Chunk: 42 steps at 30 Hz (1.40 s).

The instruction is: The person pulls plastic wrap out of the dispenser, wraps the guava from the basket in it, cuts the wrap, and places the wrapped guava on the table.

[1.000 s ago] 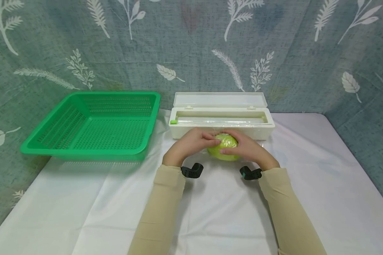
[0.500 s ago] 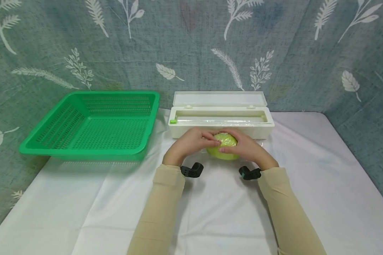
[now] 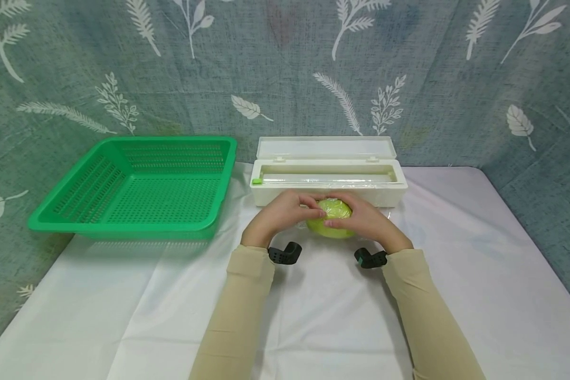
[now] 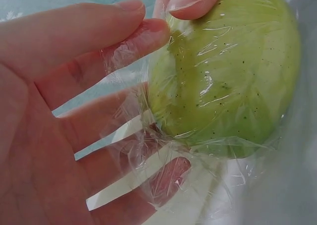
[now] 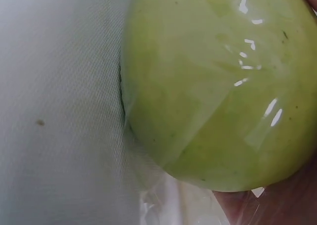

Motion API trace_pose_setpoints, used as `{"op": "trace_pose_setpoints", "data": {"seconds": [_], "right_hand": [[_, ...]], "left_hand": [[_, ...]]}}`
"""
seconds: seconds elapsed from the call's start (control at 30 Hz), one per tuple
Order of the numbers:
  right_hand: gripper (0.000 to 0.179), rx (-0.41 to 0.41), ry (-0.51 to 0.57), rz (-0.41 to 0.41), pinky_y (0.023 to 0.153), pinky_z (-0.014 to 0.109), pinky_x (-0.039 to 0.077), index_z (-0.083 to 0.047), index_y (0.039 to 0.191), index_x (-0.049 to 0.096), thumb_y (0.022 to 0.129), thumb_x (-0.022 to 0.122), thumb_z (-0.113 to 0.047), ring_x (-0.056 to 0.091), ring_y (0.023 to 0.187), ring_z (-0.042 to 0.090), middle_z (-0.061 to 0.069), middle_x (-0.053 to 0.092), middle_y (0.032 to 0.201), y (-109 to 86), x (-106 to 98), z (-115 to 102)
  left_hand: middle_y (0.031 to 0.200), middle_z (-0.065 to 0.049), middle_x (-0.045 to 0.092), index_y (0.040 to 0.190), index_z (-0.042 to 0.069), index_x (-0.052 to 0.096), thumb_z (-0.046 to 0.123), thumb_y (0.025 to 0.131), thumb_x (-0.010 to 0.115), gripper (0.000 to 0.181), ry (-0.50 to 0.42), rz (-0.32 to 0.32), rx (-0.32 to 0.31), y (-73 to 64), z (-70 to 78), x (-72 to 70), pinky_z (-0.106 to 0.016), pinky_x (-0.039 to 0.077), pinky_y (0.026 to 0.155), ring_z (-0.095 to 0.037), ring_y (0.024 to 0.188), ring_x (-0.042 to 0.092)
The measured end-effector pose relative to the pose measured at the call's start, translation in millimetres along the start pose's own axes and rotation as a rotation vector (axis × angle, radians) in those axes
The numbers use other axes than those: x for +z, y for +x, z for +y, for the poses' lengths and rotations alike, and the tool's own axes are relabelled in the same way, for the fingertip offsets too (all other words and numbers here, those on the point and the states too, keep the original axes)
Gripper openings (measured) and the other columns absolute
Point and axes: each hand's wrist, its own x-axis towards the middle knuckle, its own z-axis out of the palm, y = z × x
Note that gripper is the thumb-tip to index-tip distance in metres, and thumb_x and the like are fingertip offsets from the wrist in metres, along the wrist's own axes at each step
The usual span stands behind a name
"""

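Observation:
A yellow-green speckled fruit (image 3: 333, 229), covered in crinkled clear cling film (image 4: 148, 160), sits on the white cloth in front of the film box. My right hand (image 3: 368, 219) grips the fruit from the right, its thumb lying across the near side. On the left, my left hand (image 3: 285, 215) pinches loose film between thumb and index finger at the fruit's side. Its other fingers spread behind the gathered film in the left wrist view. Close up in the right wrist view, the wrapped fruit (image 5: 213, 91) hides most of the right hand.
Just behind the hands stands a white cling film dispenser box (image 3: 330, 198), lid (image 3: 326, 148) raised, a film roll (image 3: 323, 178) inside. A green plastic basket (image 3: 133, 228) stands at the left. A patterned curtain (image 3: 290, 63) hangs behind the white tablecloth (image 3: 323, 316).

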Motion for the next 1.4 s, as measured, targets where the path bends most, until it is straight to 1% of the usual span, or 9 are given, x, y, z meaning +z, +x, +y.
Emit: {"op": "trace_pose_setpoints", "data": {"seconds": [0.33, 0.53, 0.6, 0.77, 0.83, 0.93, 1.03, 1.13, 1.4], "right_hand": [[0.062, 0.006, 0.002, 0.012, 0.086, 0.041, 0.038, -0.038, 0.125, 0.044, 0.07, 0.067, -0.054, 0.043, 0.109, 0.017, -0.006, 0.04, 0.13, -1.3, -1.2, -1.0], [0.062, 0.002, 0.007, 0.013, 0.082, 0.039, 0.04, -0.037, 0.124, 0.046, 0.069, 0.067, -0.054, 0.046, 0.104, 0.016, -0.008, 0.042, 0.127, 0.7, 0.0, 0.6], [0.062, -0.002, 0.006, 0.012, 0.082, 0.038, 0.04, -0.036, 0.125, 0.046, 0.069, 0.067, -0.054, 0.046, 0.103, 0.016, -0.008, 0.042, 0.126, 1.3, 0.5, 1.3], [0.061, -0.012, 0.027, 0.001, 0.082, 0.038, 0.04, -0.034, 0.125, 0.046, 0.07, 0.068, -0.053, 0.046, 0.103, 0.017, -0.006, 0.043, 0.125, 2.0, 1.5, 1.5], [0.061, -0.012, 0.043, -0.004, 0.081, 0.038, 0.041, -0.034, 0.124, 0.047, 0.07, 0.068, -0.052, 0.046, 0.102, 0.017, -0.006, 0.043, 0.124, 2.2, 1.8, 1.2], [0.06, 0.0, 0.055, 0.0, 0.078, 0.037, 0.042, -0.036, 0.123, 0.047, 0.069, 0.069, -0.053, 0.047, 0.1, 0.017, -0.007, 0.043, 0.122, 2.2, 2.0, 0.7], [0.06, 0.001, 0.046, 0.006, 0.08, 0.037, 0.041, -0.037, 0.123, 0.047, 0.069, 0.068, -0.053, 0.046, 0.101, 0.017, -0.007, 0.043, 0.123, 2.1, 1.7, 1.3], [0.06, 0.003, 0.042, 0.005, 0.081, 0.037, 0.04, -0.037, 0.123, 0.047, 0.069, 0.068, -0.054, 0.045, 0.103, 0.017, -0.007, 0.043, 0.124, 2.2, 1.6, 2.0], [0.061, -0.013, 0.021, -0.003, 0.084, 0.04, 0.038, -0.033, 0.125, 0.046, 0.071, 0.067, -0.052, 0.044, 0.106, 0.018, -0.004, 0.042, 0.127, 2.0, 0.9, 1.8]], "left_hand": [[0.12, 0.011, 0.054, 0.081, 0.017, 0.071, 0.032, 0.079, 0.066, 0.017, -0.003, -0.003, 0.027, 0.4, 1.6, -0.4, -0.027, 0.037, 0.09, -0.006, 0.113, 0.045], [0.125, 0.009, 0.051, 0.078, 0.015, 0.073, 0.033, 0.079, 0.066, 0.019, -0.073, -0.065, 0.062, 0.4, -5.6, -3.4, -0.029, 0.037, 0.091, -0.008, 0.116, 0.043], [0.126, 0.009, 0.05, 0.078, 0.015, 0.073, 0.033, 0.079, 0.067, 0.02, -0.092, -0.083, 0.058, 0.4, -7.6, -4.2, -0.03, 0.036, 0.091, -0.009, 0.118, 0.042], [0.126, 0.01, 0.049, 0.08, 0.017, 0.072, 0.029, 0.078, 0.068, 0.013, -0.083, -0.078, 0.039, 0.1, -9.7, -4.4, -0.03, 0.035, 0.092, -0.01, 0.119, 0.042], [0.126, 0.01, 0.049, 0.081, 0.017, 0.072, 0.026, 0.078, 0.068, 0.01, -0.082, -0.073, 0.027, -1.4, -7.8, -4.6, -0.029, 0.035, 0.092, -0.009, 0.118, 0.042], [0.128, 0.006, 0.049, 0.082, 0.012, 0.072, 0.021, 0.079, 0.067, 0.01, -0.091, -0.073, 0.02, -6.9, 1.6, -5.9, -0.031, 0.035, 0.093, -0.012, 0.119, 0.042], [0.13, 0.002, 0.048, 0.083, 0.007, 0.071, 0.018, 0.08, 0.066, 0.013, -0.091, -0.078, 0.014, -13.0, 11.9, -7.9, -0.033, 0.034, 0.094, -0.016, 0.121, 0.04], [0.13, 0.0, 0.048, 0.083, 0.006, 0.07, 0.018, 0.081, 0.065, 0.013, -0.09, -0.08, 0.016, -14.6, 14.9, -8.4, -0.033, 0.034, 0.094, -0.017, 0.121, 0.04], [0.13, 0.011, 0.046, 0.081, 0.012, 0.072, 0.027, 0.078, 0.068, 0.016, -0.065, -0.094, 0.063, 2.4, -14.9, -2.5, -0.031, 0.033, 0.094, -0.009, 0.12, 0.039]]}}
